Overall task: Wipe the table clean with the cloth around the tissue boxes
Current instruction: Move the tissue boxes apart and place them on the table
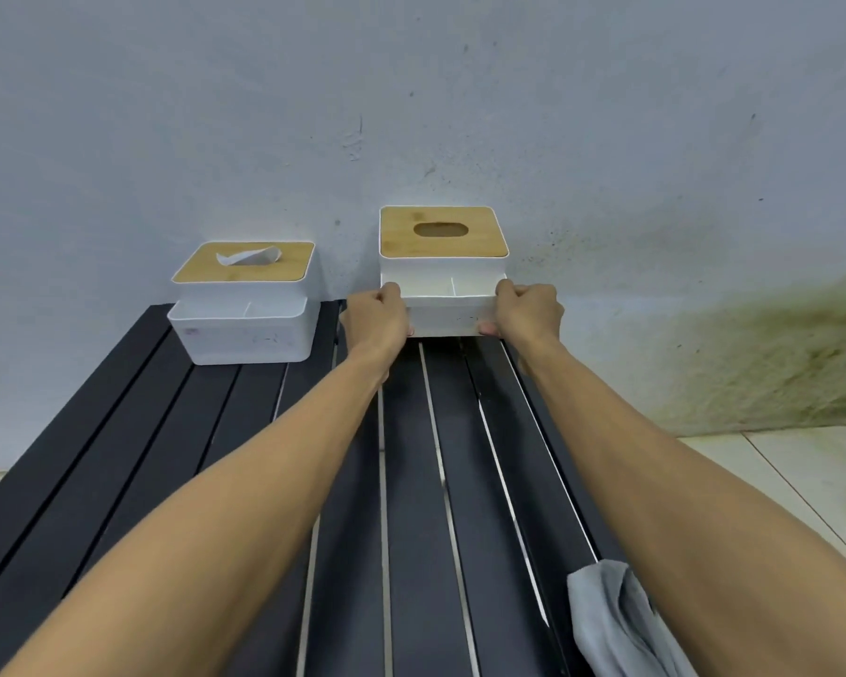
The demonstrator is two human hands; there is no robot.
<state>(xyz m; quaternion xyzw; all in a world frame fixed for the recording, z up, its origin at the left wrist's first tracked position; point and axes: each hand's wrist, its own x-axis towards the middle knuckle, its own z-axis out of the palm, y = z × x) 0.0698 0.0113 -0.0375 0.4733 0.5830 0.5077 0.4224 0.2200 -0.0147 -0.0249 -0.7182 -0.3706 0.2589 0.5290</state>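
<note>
Two white tissue boxes with bamboo lids are at the far end of a black slatted table (pixel 411 481). The left tissue box (pixel 243 305) rests on the table, a tissue poking from its slot. The right tissue box (pixel 443 266) is gripped at both sides and appears raised a little above the slats. My left hand (pixel 378 317) clasps its left side, my right hand (pixel 526 312) its right side. A grey cloth (pixel 616 623) lies crumpled at the table's near right edge, partly under my right forearm.
A pale wall (pixel 411 114) stands right behind the boxes, stained green at the lower right. Tiled floor (pixel 792 471) shows to the right of the table. Narrow gaps run between the table's slats.
</note>
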